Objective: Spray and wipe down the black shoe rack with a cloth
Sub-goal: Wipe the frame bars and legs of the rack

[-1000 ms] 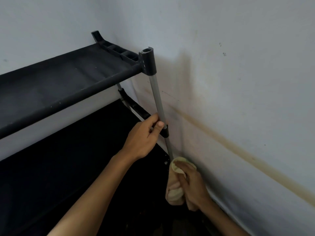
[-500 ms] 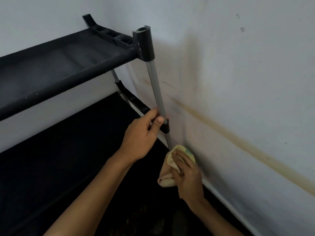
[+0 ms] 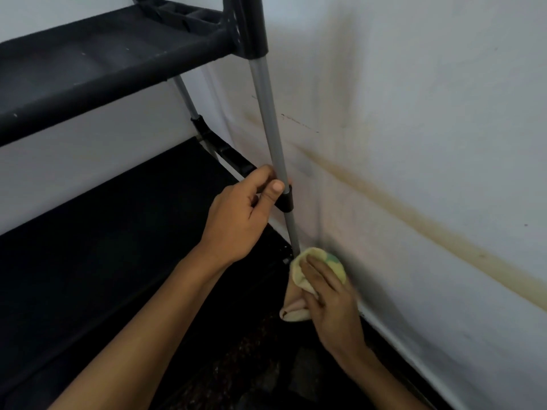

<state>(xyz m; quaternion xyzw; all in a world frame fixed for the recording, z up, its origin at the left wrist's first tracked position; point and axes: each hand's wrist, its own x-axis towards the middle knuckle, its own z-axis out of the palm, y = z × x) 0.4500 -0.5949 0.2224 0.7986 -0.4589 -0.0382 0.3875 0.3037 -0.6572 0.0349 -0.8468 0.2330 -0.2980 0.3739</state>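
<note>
Starting at the left, we recorded the black shoe rack [image 3: 97,57]: an upper fabric shelf running off the left edge, and below it a lower black shelf [image 3: 118,232], darker and deeper in shadow. At the rack's right end we noted a grey metal post [image 3: 268,113] descending from a black corner joint at the top of the view, passing through a second black joint at the lower shelf's corner, and continuing down toward the floor.

Next we listed the left hand [image 3: 239,220], its forearm entering from the lower left. Its fingers [image 3: 260,177] curled around the post just above the lower joint, with the thumb pressed against the post's near side.

Further right and lower, we logged the right hand [image 3: 331,303], gripping a pale yellow cloth [image 3: 299,270] with a green patch. Its fingers lay close together over the cloth, wrapping it around the bottom stretch of the post, near the dark floor.

Last, at the right, we entered the white wall [image 3: 429,99], bearing a long brownish stain [image 3: 429,229] slanting downward to the right, just beside the post and cloth.
</note>
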